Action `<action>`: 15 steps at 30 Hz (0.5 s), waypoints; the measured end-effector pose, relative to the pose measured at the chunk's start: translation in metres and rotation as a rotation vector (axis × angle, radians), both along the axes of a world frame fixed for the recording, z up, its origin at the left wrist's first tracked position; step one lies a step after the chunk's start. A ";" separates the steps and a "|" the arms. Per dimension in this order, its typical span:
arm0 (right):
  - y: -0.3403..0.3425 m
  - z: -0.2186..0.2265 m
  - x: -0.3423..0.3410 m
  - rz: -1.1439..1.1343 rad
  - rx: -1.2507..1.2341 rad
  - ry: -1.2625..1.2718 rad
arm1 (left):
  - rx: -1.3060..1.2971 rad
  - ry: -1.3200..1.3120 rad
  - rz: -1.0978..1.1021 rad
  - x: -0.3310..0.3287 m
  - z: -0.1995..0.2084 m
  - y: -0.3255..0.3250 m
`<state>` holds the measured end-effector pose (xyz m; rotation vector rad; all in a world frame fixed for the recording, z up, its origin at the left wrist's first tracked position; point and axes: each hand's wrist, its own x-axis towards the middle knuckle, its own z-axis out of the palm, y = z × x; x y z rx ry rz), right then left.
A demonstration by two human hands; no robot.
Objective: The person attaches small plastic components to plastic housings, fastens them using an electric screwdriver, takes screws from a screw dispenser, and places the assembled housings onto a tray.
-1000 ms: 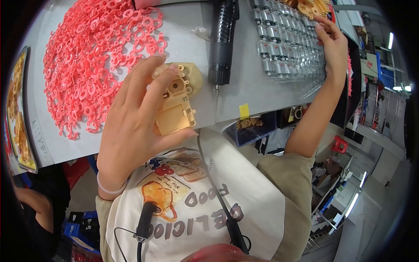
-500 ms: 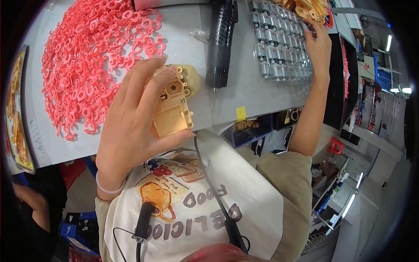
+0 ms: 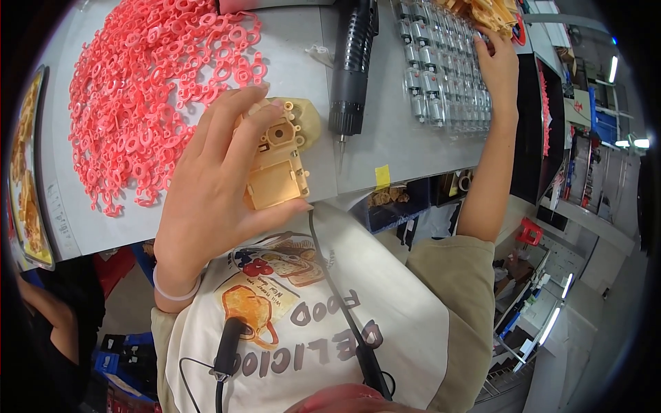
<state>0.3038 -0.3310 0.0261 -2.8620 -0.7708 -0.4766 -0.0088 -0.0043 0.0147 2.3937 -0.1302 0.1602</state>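
Note:
My left hand (image 3: pixel 213 179) is closed round a pale yellow plastic housing (image 3: pixel 279 158), thumb along its near edge and fingers over its far side. The housing shows a rectangular recess, a round hole and small screw bosses; a yellowish block (image 3: pixel 310 127) lies partly behind it. At the far right, my right hand (image 3: pixel 497 62) reaches to the edge of a pile of yellow plastic parts (image 3: pixel 492 15), thumb and fingers apart. Below those fingertips is a clear tray of small silver motors (image 3: pixel 441 76); whether the fingertips touch a part is hard to see.
A heap of pink plastic ring parts (image 3: pixel 138 103) covers the table's left. A black electric screwdriver (image 3: pixel 351 69) lies in the middle, bit towards me. Beyond the right arm stands a black bin (image 3: pixel 544 131). Under the table edge is a dark blue bin (image 3: pixel 392 210). A person's arm (image 3: pixel 51 310) shows at lower left.
The table and its things have shifted slightly in view. My right fingers have moved a little left along the pile's edge. My left hand keeps its hold on the housing.

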 end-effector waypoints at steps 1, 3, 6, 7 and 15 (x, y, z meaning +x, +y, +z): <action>0.002 0.000 -0.001 0.004 0.000 0.000 | -0.005 -0.003 0.002 0.000 0.000 0.000; 0.005 -0.001 -0.003 -0.010 0.108 -0.054 | -0.012 -0.004 0.004 0.000 -0.001 0.000; 0.004 0.001 -0.002 -0.108 0.070 0.016 | 0.018 -0.013 0.000 0.000 -0.002 0.001; 0.004 0.002 -0.005 -0.106 0.068 0.019 | 0.007 -0.015 -0.005 0.001 -0.002 0.001; -0.014 0.002 -0.028 0.011 0.436 0.129 | -0.005 -0.009 -0.006 0.002 -0.002 0.003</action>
